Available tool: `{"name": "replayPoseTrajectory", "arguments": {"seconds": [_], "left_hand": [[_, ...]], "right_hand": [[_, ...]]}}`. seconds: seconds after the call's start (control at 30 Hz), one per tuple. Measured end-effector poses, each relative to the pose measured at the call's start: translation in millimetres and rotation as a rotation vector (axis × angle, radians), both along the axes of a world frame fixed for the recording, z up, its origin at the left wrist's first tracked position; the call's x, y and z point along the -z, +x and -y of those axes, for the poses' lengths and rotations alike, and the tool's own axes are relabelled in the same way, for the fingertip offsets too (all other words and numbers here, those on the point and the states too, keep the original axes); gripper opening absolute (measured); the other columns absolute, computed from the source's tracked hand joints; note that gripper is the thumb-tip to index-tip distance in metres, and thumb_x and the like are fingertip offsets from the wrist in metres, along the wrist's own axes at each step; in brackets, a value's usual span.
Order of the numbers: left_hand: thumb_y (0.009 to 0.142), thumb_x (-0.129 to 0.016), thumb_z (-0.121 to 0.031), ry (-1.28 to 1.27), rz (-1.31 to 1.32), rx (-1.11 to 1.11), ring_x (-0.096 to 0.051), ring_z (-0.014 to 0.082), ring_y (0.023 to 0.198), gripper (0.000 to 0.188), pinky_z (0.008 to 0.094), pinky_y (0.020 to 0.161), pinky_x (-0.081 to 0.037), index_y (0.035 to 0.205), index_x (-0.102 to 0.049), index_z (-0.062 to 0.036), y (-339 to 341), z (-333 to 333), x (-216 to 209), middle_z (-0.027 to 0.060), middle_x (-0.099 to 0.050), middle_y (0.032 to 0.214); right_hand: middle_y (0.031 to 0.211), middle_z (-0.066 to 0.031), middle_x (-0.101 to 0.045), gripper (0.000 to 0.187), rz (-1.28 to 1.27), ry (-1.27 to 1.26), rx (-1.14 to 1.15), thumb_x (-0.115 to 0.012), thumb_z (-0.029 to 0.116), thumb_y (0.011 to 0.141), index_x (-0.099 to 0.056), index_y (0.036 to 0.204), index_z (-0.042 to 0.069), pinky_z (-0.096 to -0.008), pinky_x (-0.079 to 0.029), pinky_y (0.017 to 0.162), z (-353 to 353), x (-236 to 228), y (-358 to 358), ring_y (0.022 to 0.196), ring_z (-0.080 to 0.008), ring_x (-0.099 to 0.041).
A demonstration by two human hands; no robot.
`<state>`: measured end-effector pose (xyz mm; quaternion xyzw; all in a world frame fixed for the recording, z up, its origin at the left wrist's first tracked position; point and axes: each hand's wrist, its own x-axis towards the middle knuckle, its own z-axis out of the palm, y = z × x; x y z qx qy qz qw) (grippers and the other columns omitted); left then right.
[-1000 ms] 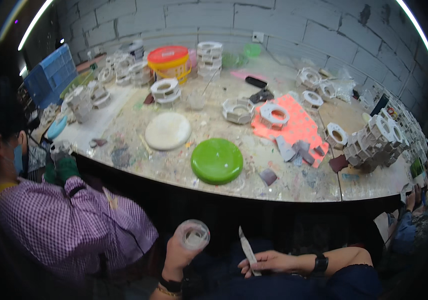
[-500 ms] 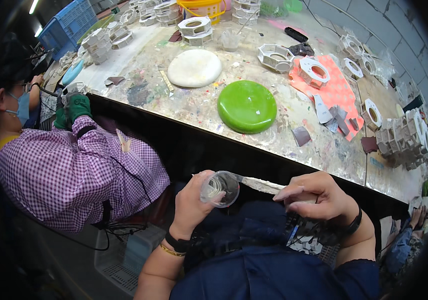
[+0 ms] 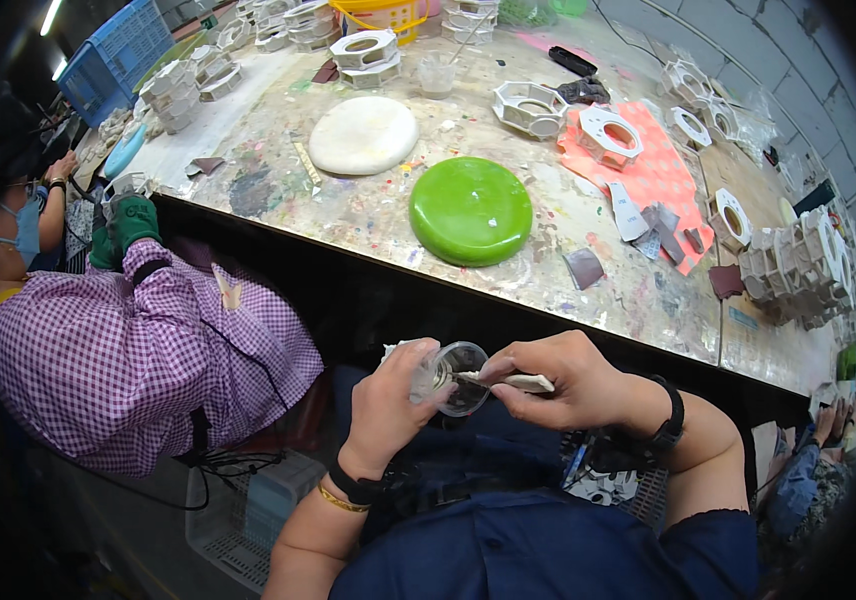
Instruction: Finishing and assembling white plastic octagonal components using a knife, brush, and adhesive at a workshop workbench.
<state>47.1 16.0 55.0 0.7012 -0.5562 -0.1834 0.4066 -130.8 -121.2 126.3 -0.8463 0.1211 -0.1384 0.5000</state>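
A small clear plastic cup [image 3: 456,376] is wrapped in the left hand [image 3: 393,400], fingers curled round its side, held in the lap below the dark front edge of the worktable [image 3: 378,215]. A thin pale scraper stick [image 3: 508,380] is pinched in the right hand [image 3: 558,385] between thumb and fingertips, its tip poked into the cup's mouth. The cup looks feather-light and thin-walled, so it could probably be crushed if squeezed hard — best gripped round the body, as it is now, not by the rim. The stick seems stiff and flat, easy to steer when held near the middle. Up on the paint-speckled table a glossy green disc [image 3: 471,209] and a matte white disc [image 3: 363,134] are laid flat — both smooth, rounded, likely solid and slippery. Pale hexagonal moulds [image 3: 531,107] are scattered beyond.
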Motion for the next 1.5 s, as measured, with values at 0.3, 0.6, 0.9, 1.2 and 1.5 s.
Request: {"name": "replayPoseTrajectory", "arguments": {"seconds": [0.3,0.6,0.9,1.2,1.5], "left_hand": [[0.070,-0.078,-0.017,0.015,0.075,0.037,-0.065,0.0294,0.089,0.047,0.0345,0.073,-0.054,0.112,-0.058,-0.0080,-2.4,9.8,-6.9,0.0098,-0.065,0.102],[0.070,-0.080,-0.019,0.088,-0.270,0.045,-0.066,0.0270,0.092,0.050,0.0330,0.079,-0.052,0.114,-0.058,-0.0067,0.8,22.9,11.2,0.0117,-0.066,0.102],[0.068,-0.081,-0.016,0.124,-0.412,0.036,-0.066,0.0233,0.094,0.052,0.0319,0.083,-0.051,0.114,-0.058,-0.0038,3.6,33.3,19.6,0.0114,-0.067,0.100],[0.065,-0.083,-0.010,0.163,-0.450,0.000,-0.064,0.0154,0.094,0.054,0.0285,0.085,-0.050,0.112,-0.058,-0.0010,8.7,32.7,30.1,0.0081,-0.068,0.102],[0.065,-0.083,-0.009,0.167,-0.467,0.006,-0.064,0.0143,0.091,0.053,0.0277,0.083,-0.050,0.111,-0.058,-0.0013,9.1,36.1,27.7,0.0069,-0.068,0.099]], "right_hand": [[0.074,-0.0096,-0.064,0.014,0.000,0.093,0.011,-0.063,0.014,0.087,-0.064,0.098,0.006,-0.0311,-0.050,0.059,9.2,7.3,-1.7,0.065,-0.0216,-0.064],[0.063,0.0005,-0.056,0.017,0.199,0.913,0.391,-0.062,0.014,0.090,-0.064,0.100,0.000,-0.0196,-0.035,0.047,35.7,5.4,-21.5,0.051,-0.0048,-0.046],[0.061,0.0009,-0.052,0.020,0.421,0.719,0.683,-0.060,0.016,0.092,-0.062,0.105,0.001,-0.0182,-0.028,0.042,75.3,23.3,-15.7,0.045,-0.0031,-0.037],[0.077,-0.0015,-0.060,0.020,0.266,0.422,0.667,-0.059,0.014,0.093,-0.064,0.108,0.002,-0.0199,-0.043,0.056,73.0,41.7,-11.0,0.064,-0.0051,-0.052],[0.094,-0.0059,-0.066,0.020,0.190,0.216,0.591,-0.060,0.006,0.091,-0.065,0.109,0.001,-0.0233,-0.048,0.070,70.4,45.8,-13.7,0.077,-0.0091,-0.059]]}}
